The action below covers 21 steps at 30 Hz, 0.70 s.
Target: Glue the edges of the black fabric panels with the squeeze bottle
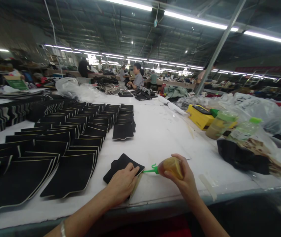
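Note:
In my right hand (183,177) is a squeeze bottle (172,167) of amber liquid that looks like glue, tipped on its side with the fingers wrapped around it. Its thin green nozzle (152,170) points left, and the tip meets the edge of a black fabric piece (122,164). My left hand (123,182) lies over that piece near its right corner, fingers closed together on it. The hand hides part of the piece, and a narrow tan edge shows below the fingers.
Overlapping rows of black fabric pieces (78,164) with pale edges cover the left of the white table (155,131). At right are a yellow box (199,117), a lidded jar (220,125), a green-capped bottle (246,128) and dark cloth (241,158). A co-worker (137,79) sits beyond the table.

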Each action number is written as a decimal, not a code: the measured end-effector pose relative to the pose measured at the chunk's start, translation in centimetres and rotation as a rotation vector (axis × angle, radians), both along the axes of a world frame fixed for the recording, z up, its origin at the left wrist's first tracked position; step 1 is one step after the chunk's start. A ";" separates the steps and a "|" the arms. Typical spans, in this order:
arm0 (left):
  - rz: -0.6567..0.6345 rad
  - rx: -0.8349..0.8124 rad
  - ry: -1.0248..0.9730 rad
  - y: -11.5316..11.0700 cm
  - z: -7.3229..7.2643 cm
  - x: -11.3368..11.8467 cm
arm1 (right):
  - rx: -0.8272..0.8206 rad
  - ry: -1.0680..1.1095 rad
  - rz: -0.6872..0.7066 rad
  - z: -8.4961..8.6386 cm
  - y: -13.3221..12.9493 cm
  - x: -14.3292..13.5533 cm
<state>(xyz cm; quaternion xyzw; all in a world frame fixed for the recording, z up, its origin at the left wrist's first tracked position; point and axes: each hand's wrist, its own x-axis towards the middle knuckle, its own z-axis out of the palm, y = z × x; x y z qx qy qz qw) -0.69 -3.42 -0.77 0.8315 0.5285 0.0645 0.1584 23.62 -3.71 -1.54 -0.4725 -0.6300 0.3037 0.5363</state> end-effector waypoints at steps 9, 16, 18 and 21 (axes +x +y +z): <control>-0.011 0.006 0.001 0.1 -0.2 0.0 | 0.030 -0.040 0.021 0.1 -0.1 0.3; 0.003 -0.052 -0.031 0.1 0.4 0.1 | -0.089 0.114 0.133 -0.4 -0.1 -0.4; 0.012 -0.081 -0.075 0.1 0.7 0.0 | -0.192 0.316 0.162 -0.4 0.0 -0.5; 0.070 -0.119 -0.209 0.0 1.1 -0.3 | -0.388 0.787 0.104 -0.5 0.6 0.2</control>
